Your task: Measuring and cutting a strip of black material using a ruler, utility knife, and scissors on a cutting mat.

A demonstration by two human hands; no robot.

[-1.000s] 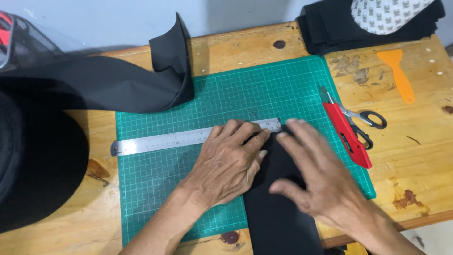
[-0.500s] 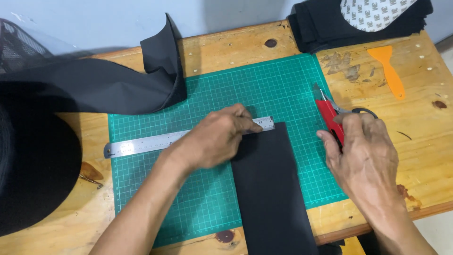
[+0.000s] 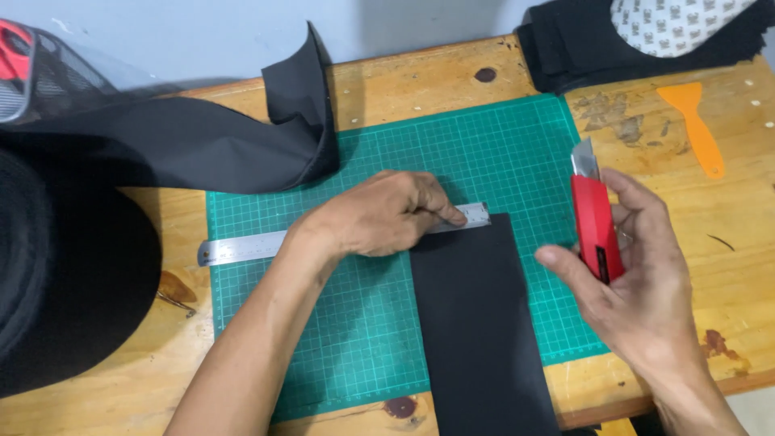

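I'm seeing a red utility knife (image 3: 596, 226) at right, a black fabric strip (image 3: 480, 323) at lower centre, a white-gridded green cutting mat (image 3: 452, 153), a silver steel ruler (image 3: 242, 247), and an orange scraper (image 3: 693, 121) at upper right.

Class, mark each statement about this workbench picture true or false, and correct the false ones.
1. The right hand holds a red utility knife. True.
2. The left hand presses on a metal ruler. True.
3. The cutting mat is blue. False: it is green.
4. The black strip lies on the bare wood only. False: it lies mostly on the mat.
5. An orange scraper lies on the wooden table. True.
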